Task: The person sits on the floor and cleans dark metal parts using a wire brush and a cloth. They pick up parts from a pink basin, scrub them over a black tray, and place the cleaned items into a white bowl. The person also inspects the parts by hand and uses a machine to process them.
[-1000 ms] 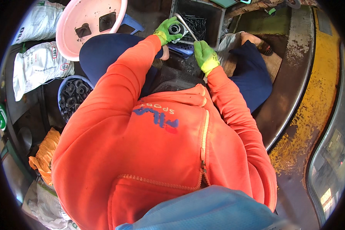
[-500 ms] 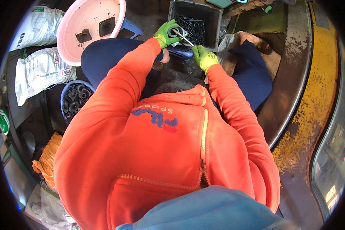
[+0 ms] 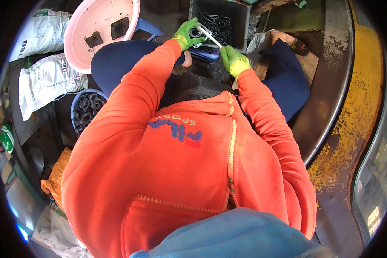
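My left hand (image 3: 186, 36), in a green glove, grips a pale metal part with a round opening (image 3: 196, 32). In my gloved right hand (image 3: 235, 62) is one end of a slim, light-coloured rod-shaped tool (image 3: 211, 37); the fingers are closed round it. The tool's far end reaches the metal part, slanting down to the right from it. Whether that end sits inside the opening or lies over it, I cannot tell. Both hands are above a blue perforated plastic surface (image 3: 205, 54). Just beyond is a grey bin (image 3: 241, 31) with many thin dark metal pieces (image 3: 217, 26).
At far left a pink basin (image 3: 99, 13) holds dark flat pieces, with a blue plastic stool (image 3: 147, 29) beside it. White sacks (image 3: 47, 81) and a blue tub (image 3: 74, 103) of black rubber-like parts lie left. A worn yellow metal edge (image 3: 360, 90) curves along the right.
The tool has swung to a steeper slant, and its upper end has moved up over the metal part. My right hand has shifted slightly right and nearer.
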The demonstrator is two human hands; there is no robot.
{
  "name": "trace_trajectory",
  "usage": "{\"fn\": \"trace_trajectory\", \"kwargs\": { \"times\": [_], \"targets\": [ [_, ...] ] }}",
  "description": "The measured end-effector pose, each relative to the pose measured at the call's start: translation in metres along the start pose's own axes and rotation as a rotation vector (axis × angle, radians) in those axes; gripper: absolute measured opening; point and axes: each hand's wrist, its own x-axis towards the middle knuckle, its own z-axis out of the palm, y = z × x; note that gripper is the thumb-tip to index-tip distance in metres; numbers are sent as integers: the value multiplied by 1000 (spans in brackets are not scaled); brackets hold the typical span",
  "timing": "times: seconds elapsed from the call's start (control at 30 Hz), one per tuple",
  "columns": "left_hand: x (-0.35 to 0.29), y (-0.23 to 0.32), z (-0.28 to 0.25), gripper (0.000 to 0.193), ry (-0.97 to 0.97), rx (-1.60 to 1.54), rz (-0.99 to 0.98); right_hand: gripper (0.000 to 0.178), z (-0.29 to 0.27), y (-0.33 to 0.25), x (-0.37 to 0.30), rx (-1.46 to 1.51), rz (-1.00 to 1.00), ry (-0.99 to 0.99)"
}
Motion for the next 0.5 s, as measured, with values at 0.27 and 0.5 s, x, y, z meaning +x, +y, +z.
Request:
{"fn": "trace_trajectory", "kwargs": {
  "times": [0.27, 0.5],
  "targets": [
    [-1, 6, -6, 78, -25, -217, -94, 39, 2, 8, 1, 91, -106, -54],
    [6, 26, -22, 73, -108, -125, -72, 45, -9, 7, 9, 281, 57, 37]
  ]
}}
